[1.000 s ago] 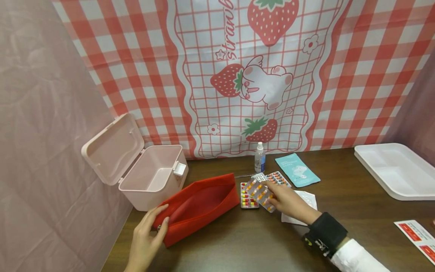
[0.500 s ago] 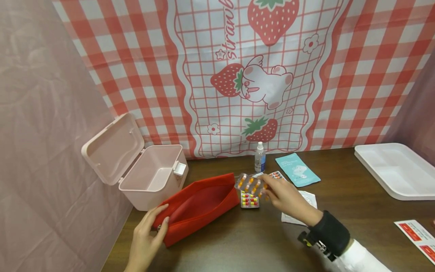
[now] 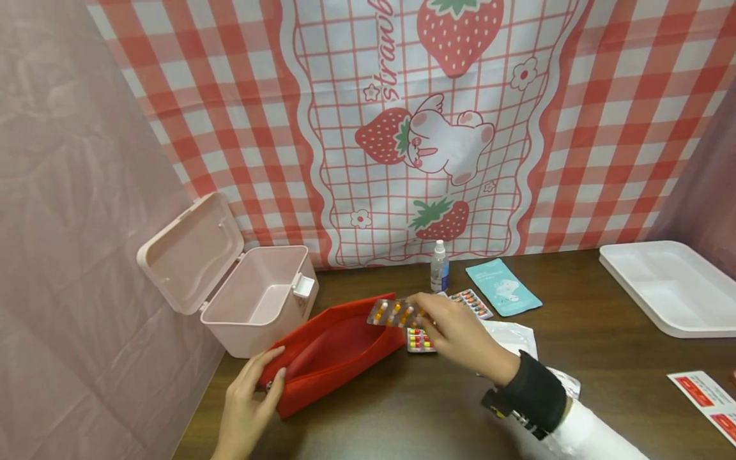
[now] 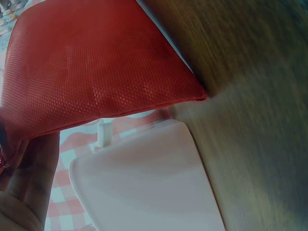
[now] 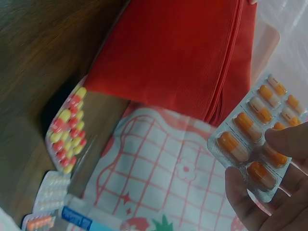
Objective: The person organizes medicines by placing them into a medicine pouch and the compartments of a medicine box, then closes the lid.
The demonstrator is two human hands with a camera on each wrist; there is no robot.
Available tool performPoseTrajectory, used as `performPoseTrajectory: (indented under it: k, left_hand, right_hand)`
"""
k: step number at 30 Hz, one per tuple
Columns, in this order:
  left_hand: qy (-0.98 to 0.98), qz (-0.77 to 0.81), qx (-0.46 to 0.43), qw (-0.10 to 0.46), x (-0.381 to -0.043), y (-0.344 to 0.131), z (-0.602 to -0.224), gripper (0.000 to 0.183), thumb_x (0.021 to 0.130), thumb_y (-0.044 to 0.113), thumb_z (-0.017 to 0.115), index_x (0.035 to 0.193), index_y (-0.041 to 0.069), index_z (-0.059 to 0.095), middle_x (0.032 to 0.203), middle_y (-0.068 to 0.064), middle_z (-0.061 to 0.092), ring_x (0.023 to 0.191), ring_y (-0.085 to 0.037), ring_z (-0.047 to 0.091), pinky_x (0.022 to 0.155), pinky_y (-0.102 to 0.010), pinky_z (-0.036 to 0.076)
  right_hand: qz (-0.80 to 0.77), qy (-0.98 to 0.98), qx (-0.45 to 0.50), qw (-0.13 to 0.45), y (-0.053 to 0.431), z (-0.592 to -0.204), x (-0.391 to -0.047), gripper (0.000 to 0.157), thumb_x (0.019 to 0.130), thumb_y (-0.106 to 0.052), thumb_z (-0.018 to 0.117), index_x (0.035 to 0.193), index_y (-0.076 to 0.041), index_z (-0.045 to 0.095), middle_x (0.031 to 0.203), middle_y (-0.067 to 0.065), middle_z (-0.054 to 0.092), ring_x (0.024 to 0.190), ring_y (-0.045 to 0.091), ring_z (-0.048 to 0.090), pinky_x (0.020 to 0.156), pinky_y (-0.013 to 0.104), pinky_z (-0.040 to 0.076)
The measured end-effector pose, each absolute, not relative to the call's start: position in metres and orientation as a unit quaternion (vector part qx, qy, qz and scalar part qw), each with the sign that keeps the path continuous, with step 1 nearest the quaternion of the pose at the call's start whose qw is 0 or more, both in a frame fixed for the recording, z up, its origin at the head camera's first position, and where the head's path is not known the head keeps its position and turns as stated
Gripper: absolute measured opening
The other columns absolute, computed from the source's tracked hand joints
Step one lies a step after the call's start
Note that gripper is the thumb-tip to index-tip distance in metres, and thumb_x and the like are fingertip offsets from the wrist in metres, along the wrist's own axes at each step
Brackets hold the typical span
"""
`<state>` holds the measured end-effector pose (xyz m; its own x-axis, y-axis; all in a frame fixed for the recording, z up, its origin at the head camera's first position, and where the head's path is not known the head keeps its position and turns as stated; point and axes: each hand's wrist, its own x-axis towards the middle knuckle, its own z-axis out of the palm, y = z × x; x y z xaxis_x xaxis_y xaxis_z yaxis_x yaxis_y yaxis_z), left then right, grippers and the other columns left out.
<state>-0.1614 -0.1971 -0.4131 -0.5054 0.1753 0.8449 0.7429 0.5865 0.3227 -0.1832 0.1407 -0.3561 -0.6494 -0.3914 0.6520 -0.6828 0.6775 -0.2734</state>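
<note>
My left hand [image 3: 247, 399] grips the near left end of a red zip pouch [image 3: 339, 383], which lies with its mouth spread. In the left wrist view the pouch [image 4: 96, 62] hides most of that hand. A blister pack of orange-and-clear capsules [image 5: 248, 127] is pinched between the thumb and fingers of my right hand [image 3: 460, 332]. In the head view this pack overlaps the pouch's right end, over its mouth. Red-and-yellow capsules in another blister pack [image 3: 421, 342] lie just right of the pouch, partly behind my right hand.
A pink box [image 3: 261, 326] with its lid raised stands behind the pouch. Further back are a spray bottle [image 3: 439, 268], a blister pack [image 3: 473, 305] and a teal packet [image 3: 503, 287]. A white packet [image 3: 514, 335] lies beside my right wrist; a white tray [image 3: 667, 300] sits far right.
My right hand has lifted the orange-capsule blister pack and carried it left to the pouch's mouth. A silvery packet now shows beside the right wrist. The left hand and pouch stay put.
</note>
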Motion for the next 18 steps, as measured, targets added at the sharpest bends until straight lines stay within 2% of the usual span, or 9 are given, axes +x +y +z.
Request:
performPoseTrajectory:
  k: [5, 12, 18]
  left_hand:
    - [-0.793, -0.346, -0.287, 0.411, -0.161, -0.196, -0.411, 0.05, 0.063, -0.014, 0.069, 0.11, 0.001, 0.062, 0.101, -0.012, 0.064, 0.099, -0.01, 0.058, 0.09, -0.007, 0.038]
    - [-0.793, -0.343, -0.285, 0.415, -0.16, -0.194, -0.409, 0.05, 0.061, -0.017, 0.068, 0.108, -0.002, 0.063, 0.099, -0.014, 0.064, 0.098, -0.011, 0.058, 0.091, -0.007, 0.037]
    - [-0.795, -0.342, -0.287, 0.412, -0.16, -0.195, -0.411, 0.051, 0.062, -0.016, 0.069, 0.11, 0.0, 0.062, 0.101, -0.014, 0.064, 0.101, -0.009, 0.057, 0.092, -0.007, 0.037]
  right_hand:
    - [0.248, -0.862, 0.33, 0.295, 0.125, -0.353, -0.187, 0.025, 0.081, -0.002, 0.061, 0.103, -0.014, 0.059, 0.092, -0.005, 0.064, 0.078, 0.005, 0.057, 0.062, 0.023, 0.046]
    - [0.243, -0.847, 0.366, 0.299, 0.098, -0.356, -0.194, 0.025, 0.081, -0.001, 0.055, 0.101, -0.016, 0.06, 0.081, -0.007, 0.059, 0.075, 0.003, 0.054, 0.064, 0.022, 0.047]
    - [0.24, -0.84, 0.382, 0.301, 0.082, -0.358, -0.196, 0.018, 0.084, -0.005, 0.055, 0.097, -0.017, 0.06, 0.083, -0.007, 0.058, 0.077, 0.005, 0.053, 0.066, 0.023, 0.046]
